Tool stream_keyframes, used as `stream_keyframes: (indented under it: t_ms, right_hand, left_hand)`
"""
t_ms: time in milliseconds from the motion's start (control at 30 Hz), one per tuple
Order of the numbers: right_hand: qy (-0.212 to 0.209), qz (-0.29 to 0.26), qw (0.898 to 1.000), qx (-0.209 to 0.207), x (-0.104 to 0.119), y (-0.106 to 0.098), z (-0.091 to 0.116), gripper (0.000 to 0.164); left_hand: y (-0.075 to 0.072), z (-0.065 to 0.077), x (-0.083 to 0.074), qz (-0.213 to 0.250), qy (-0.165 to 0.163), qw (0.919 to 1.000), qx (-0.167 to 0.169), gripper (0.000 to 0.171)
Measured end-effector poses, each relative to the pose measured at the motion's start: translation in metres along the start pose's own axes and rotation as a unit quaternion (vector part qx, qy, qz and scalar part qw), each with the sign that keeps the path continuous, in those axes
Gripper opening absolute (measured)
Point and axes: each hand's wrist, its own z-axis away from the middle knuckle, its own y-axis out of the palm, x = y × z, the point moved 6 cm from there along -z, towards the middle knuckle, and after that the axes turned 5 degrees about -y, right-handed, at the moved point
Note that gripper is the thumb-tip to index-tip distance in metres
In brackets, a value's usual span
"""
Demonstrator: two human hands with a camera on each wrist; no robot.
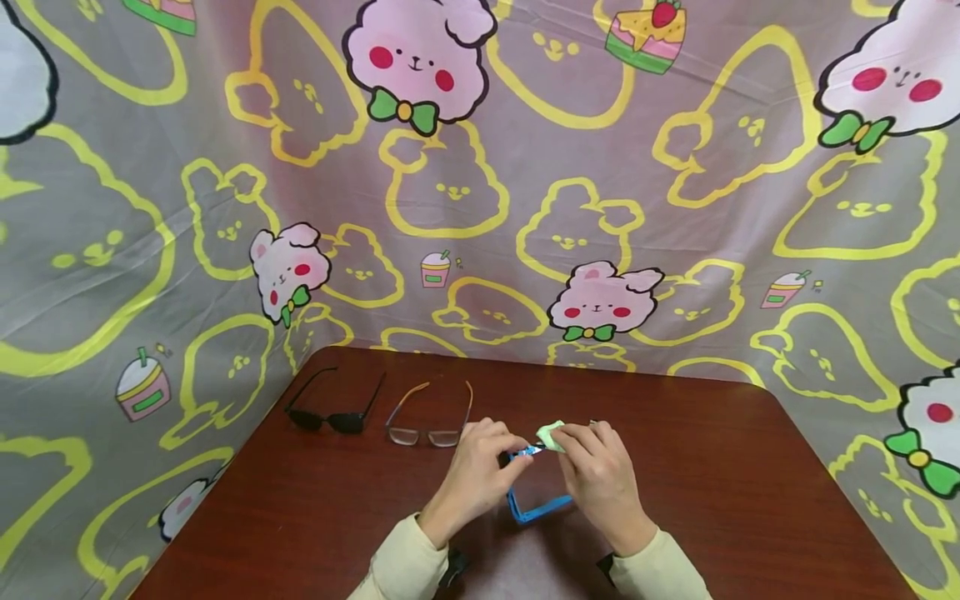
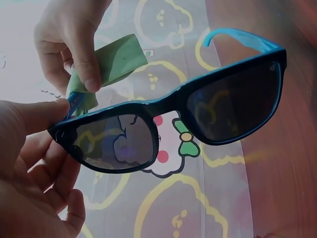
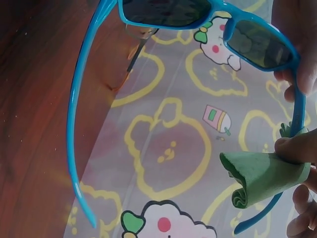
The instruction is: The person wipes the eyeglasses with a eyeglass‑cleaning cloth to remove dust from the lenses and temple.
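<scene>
Blue sunglasses with a black front (image 2: pixel 168 96) and dark lenses are held up between the two hands. My left hand (image 1: pixel 480 467) pinches them at the corner where one temple arm joins the frame. In my right hand (image 1: pixel 600 475) is a folded light green cloth (image 3: pixel 262 173), pinched around that same temple arm. The arm's curved tip (image 3: pixel 257 215) sticks out past the cloth in the right wrist view. The other temple arm (image 3: pixel 74 114) is unfolded and free of both hands. Seen from the head, the hands partly hide the sunglasses.
On the reddish-brown table (image 1: pixel 720 467), black sunglasses (image 1: pixel 330 422) lie at the back left. Beside them, close to the left hand, are clear-lens glasses (image 1: pixel 405 436) with orange-and-blue arms. A cartoon-printed curtain (image 1: pixel 480 250) encloses the table's back and sides.
</scene>
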Motion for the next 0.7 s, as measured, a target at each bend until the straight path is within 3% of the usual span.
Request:
stream_keyframes:
  t_ms: [300, 700]
  right_hand:
    - [0.007, -0.005, 1.0, -0.003, -0.005, -0.003, 0.0, 0.019]
    - [0.02, -0.001, 1.0, 0.005, -0.012, -0.006, 0.003, 0.03]
  left_hand:
    - [-0.004, 0.002, 0.0, -0.014, -0.001, 0.9999, 0.001, 0.009]
    - [-0.006, 0.007, 0.008, -0.021, 0.001, 0.9998, -0.004, 0.007]
